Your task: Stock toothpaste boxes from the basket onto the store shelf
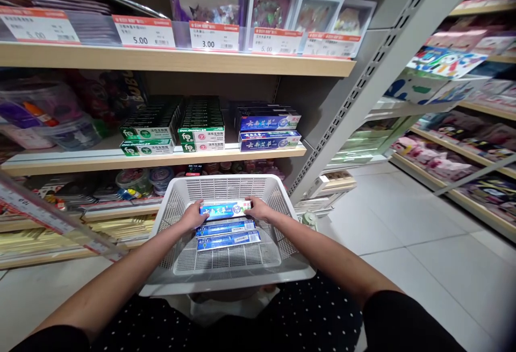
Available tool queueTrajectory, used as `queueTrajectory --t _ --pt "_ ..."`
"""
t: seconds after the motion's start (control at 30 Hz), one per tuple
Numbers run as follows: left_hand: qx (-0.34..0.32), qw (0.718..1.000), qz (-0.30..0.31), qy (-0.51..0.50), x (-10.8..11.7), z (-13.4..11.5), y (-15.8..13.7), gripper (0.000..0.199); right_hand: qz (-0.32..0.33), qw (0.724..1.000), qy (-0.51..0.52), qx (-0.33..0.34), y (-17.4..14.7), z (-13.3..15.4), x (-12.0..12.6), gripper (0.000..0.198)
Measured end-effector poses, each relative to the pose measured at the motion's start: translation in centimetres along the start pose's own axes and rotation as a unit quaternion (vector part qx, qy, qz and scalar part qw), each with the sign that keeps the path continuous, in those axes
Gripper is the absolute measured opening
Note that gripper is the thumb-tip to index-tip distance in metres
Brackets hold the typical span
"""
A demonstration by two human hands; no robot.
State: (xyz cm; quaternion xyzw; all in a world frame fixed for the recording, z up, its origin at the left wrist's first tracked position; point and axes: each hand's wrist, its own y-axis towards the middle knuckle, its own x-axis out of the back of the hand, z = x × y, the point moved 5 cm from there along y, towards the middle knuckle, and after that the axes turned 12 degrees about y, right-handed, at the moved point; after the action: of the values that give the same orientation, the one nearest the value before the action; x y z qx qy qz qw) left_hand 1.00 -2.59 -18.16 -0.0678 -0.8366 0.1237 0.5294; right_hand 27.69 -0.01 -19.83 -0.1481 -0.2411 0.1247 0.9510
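Right now both your hands are grasping the same blue box, one at each end: your left hand pinches it at nine o'clock, your right hand at three. The box sits squarely between them — long side across, printed face towards you — inside the rear half of a white basket in front of you; whether its underside touches the basket floor you cannot tell. At six o'clock from it, still inside the basket, lie two flatter blue boxes, roughly side by side, the nearer one slightly askew. From the basket, the shelf runs across at twelve o'clock, bearing carton rows: green-and-white cartons between ten and eleven, Doc.Golden cartons between eleven and twelve, and dark blue cartons near one. The box you hold reads 云南艾草 in white, as do the dark blue cartons; the green-and-white ones show "fe". Higher at twelve, red-topped price labels line the upper shelf — 5.00 and 3.00 are legible — while a small black display just behind the basket's back edge reads 00:19:45.
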Motion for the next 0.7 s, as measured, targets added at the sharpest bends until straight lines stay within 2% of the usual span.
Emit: queueTrajectory --t 0.13,0.33,0.53,0.7 --pt "0.064 0.992 -0.009 -0.105 -0.4 0.4 -0.3 0.072 -0.016 0.999 0.017 -0.026 0.1 -0.2 0.0 0.067" --pt "0.118 0.962 0.01 -0.248 -1.3 1.0 0.1 0.062 -0.032 0.999 0.016 -0.039 -0.3 0.4 0.0 0.07" --pt "0.168 0.923 0.043 -0.344 -1.4 0.9 -0.2 0.053 -0.037 0.998 0.02 -0.05 -0.5 0.4 0.2 0.058" --pt "0.144 0.921 0.053 -0.359 -0.9 1.0 -0.7 0.029 -0.035 0.995 0.039 -0.084 -0.9 0.9 0.4 0.041"
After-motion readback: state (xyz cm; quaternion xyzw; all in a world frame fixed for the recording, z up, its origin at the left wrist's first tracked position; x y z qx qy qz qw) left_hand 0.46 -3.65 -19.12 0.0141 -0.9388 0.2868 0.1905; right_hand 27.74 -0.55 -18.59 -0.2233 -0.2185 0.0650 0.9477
